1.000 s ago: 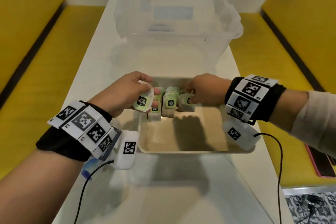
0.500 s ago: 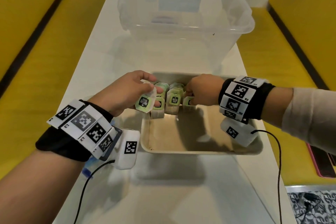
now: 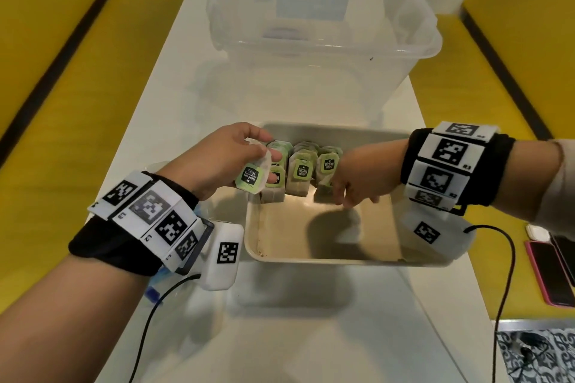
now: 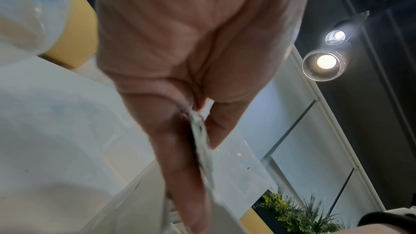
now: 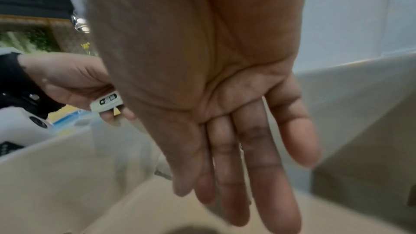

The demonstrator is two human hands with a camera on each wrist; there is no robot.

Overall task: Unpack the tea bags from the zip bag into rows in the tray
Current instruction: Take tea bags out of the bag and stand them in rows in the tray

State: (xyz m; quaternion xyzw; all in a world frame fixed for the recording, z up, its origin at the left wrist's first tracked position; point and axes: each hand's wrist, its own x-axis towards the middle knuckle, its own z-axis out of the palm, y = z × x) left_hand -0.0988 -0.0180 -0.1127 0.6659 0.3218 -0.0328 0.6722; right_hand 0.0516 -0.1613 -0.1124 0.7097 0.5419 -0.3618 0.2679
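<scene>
A beige tray [image 3: 311, 260] lies on the white table. Several green-tagged tea bags [image 3: 300, 172] stand upright in short rows against its far left corner. My left hand [image 3: 264, 158] pinches one more tea bag [image 3: 251, 180] by its paper, just above the tray's left rim; in the left wrist view, thumb and fingers clamp the held tea bag's edge [image 4: 202, 147]. My right hand [image 3: 351, 199] hangs over the tray floor beside the rightmost row, fingers straight, holding nothing; the right hand's fingers [image 5: 258, 175] show bare. The clear zip bag [image 3: 154, 291] with a blue strip lies under my left wrist.
A large clear plastic bin [image 3: 311, 25] stands just beyond the tray. Yellow benches [image 3: 46, 102] run along both sides of the table. A pink phone [image 3: 547, 274] and a small white case [image 3: 536, 232] lie on the right bench. Cables trail from both wrists.
My right hand has let go of the rightmost tea bag, straightened its fingers and drawn back toward me. My left hand still holds its tea bag in about the same spot.
</scene>
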